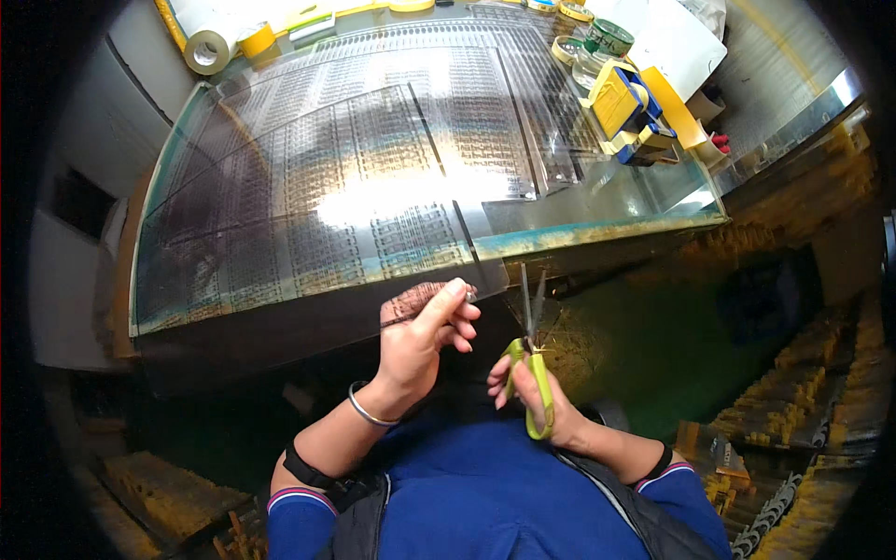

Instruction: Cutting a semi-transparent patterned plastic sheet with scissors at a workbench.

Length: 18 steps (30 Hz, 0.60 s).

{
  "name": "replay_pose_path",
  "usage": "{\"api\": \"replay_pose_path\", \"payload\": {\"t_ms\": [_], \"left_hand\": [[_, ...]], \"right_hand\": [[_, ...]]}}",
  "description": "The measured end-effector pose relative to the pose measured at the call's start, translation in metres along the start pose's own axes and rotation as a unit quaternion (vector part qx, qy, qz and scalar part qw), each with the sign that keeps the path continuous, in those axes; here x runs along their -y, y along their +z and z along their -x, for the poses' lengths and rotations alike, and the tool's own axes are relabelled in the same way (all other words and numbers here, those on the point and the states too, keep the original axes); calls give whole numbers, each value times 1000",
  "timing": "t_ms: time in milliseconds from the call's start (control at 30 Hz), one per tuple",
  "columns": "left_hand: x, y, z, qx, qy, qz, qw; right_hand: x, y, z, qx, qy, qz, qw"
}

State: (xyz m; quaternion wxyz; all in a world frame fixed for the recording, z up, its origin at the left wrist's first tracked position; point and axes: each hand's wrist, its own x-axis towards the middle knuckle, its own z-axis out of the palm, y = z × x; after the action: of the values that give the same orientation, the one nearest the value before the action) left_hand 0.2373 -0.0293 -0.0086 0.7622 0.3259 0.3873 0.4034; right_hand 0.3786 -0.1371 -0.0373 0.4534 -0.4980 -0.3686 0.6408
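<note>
1. Left hand (411, 350) pinches patterned transparent film (322, 257) at the near edge of the table (611, 229).
2. Right hand (563, 416) grips green-handled scissors (530, 344), blades parted, right of the left hand.
3. Yellow-and-blue tape dispenser (623, 105) stands far right.

Left hand (413, 347) pinches film (327, 261); right hand (558, 411) grips scissors (533, 342).

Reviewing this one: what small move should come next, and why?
Probably bring the scissors leftward, toward the patterned film beside the left hand. The right hand grips them with blades parted and pointing away from the body, while the left hand seems to pinch the film's near edge. The blades sit to the right of that pinch, apart from it.
</note>
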Motion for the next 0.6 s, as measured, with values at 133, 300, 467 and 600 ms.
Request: {"api": "replay_pose_path", "payload": {"t_ms": [133, 300, 467, 600], "left_hand": [[0, 2, 0, -2, -18, 18, 1000], [10, 2, -6, 13, 5, -9, 1000], [-3, 15, 0, -4, -21, -22, 1000], [2, 17, -1, -13, 13, -25, 1000]], "right_hand": [[0, 16, -9, 49, 10, -13, 999], [-5, 32, -23, 32, -80, -20, 996], [5, 43, -29, -20, -69, 14, 997], [-5, 45, -34, -68, -108, 68, 989]]}}
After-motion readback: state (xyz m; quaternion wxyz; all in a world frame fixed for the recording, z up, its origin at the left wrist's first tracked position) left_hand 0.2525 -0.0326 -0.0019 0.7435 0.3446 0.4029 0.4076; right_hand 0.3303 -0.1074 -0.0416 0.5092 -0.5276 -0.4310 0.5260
